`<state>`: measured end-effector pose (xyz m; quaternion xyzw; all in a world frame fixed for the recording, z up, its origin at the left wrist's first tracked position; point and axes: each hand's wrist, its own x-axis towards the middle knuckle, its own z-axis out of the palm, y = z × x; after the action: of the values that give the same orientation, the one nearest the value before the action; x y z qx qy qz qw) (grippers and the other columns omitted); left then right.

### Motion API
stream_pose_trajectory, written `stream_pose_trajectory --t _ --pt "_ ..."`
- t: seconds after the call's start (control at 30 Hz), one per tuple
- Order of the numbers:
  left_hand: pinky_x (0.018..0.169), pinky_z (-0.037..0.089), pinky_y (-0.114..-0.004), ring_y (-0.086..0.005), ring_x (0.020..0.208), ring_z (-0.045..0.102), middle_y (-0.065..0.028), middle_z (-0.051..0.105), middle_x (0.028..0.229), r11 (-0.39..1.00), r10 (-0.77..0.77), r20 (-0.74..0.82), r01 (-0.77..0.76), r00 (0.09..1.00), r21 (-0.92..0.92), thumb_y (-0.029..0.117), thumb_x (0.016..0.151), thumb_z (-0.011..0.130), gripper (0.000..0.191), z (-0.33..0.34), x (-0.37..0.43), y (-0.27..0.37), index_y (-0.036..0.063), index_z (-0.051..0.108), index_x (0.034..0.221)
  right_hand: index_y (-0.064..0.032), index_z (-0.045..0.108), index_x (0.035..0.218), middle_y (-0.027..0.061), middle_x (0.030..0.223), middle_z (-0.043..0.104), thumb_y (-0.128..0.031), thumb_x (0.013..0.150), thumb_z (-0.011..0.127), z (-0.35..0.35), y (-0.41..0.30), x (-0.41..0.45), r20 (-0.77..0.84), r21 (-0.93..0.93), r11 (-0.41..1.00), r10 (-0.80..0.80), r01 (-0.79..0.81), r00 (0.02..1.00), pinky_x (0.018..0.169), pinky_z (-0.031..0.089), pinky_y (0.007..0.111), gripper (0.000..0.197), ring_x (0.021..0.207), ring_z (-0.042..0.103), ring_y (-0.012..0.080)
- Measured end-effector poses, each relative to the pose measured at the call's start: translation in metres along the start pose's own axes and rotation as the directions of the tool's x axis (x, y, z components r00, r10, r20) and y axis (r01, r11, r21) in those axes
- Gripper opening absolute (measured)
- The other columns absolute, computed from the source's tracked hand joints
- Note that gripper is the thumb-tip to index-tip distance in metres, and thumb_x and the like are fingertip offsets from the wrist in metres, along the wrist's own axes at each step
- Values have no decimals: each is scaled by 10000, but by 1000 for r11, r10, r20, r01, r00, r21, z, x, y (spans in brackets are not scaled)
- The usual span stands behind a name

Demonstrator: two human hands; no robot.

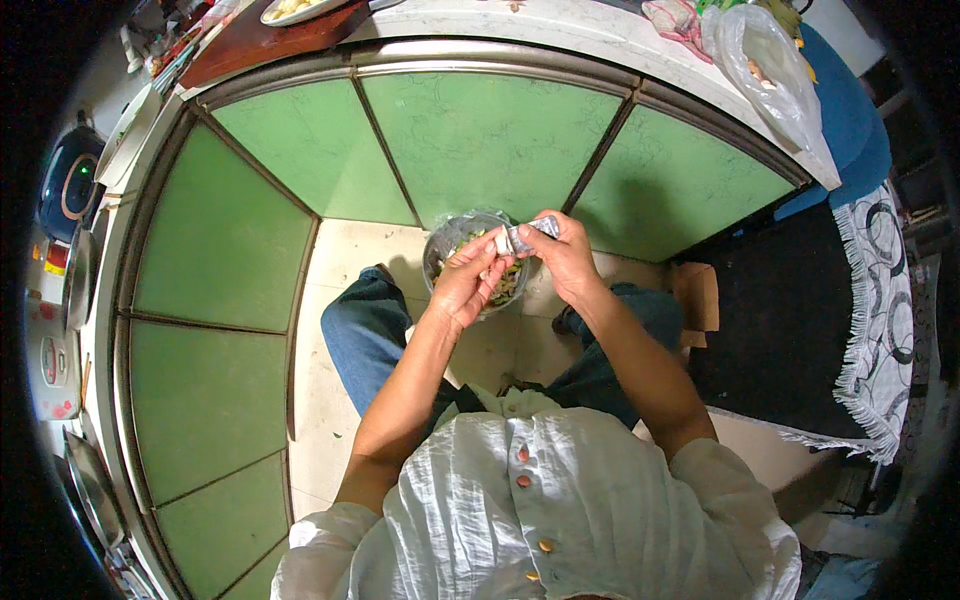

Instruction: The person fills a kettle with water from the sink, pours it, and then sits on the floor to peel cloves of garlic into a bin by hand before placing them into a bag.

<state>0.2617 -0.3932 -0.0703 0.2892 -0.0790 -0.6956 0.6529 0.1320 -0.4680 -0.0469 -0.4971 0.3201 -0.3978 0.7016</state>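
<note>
Just above a round plastic-lined bin (431, 259), my two hands meet. My left hand (469, 279) pinches a small whitish piece (503, 241) between thumb and fingers; what it is cannot be told. In my right hand (562, 251) is a flat grey rectangular object (545, 226), perhaps a blade, its near end against the whitish piece. Vegetable scraps (506, 289), green and brownish, lie inside the bin. The bin stands on the tiled floor between my knees, and my hands hide part of its opening.
Green-panelled cabinets (487, 142) curve around the front and left. On the white counter (525, 26) are a plate of pale yellow pieces (289, 9) and a clear plastic bag (780, 82). A cardboard box (695, 296) stands at right, beside a fringed cloth (874, 322).
</note>
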Motion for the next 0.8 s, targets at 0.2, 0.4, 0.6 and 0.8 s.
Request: stream_pose_trajectory --t 0.2,0.4,0.6,0.8 --pt "663 481 -170 -101 743 556 -43 578 887 882 162 -31 -131 986 452 97 829 494 224 3 -1 -6 6 528 1030 -14 495 720 2 644 510 -42 757 570 7 8 -6 -67 -143 989 -41 31 997 508 416 219 88 572 494 77" --pt "672 476 -153 -97 778 561 -70 579 894 990 55 -117 -39 992 133 62 823 488 223 -8 -4 -1 32 514 1043 -18 491 761 33 726 527 -49 761 572 -4 5 -8 -25 313 947 88 -76 996 566 468 275 86 646 529 114" --pt "720 474 -184 -142 854 566 -95 559 956 980 44 -52 -33 998 196 -20 799 471 304 -6 -8 -5 10 480 1102 9 491 722 29 679 521 -70 776 563 -1 20 -6 -141 -84 996 -52 40 989 557 455 221 121 620 506 82" --pt "785 447 -234 -153 845 563 -100 554 982 938 80 -75 -50 994 343 -53 772 478 390 -11 -6 -10 7 439 1155 27 505 711 14 632 533 -72 776 555 -2 23 -6 32 -207 978 -31 37 999 517 387 220 129 601 471 58"
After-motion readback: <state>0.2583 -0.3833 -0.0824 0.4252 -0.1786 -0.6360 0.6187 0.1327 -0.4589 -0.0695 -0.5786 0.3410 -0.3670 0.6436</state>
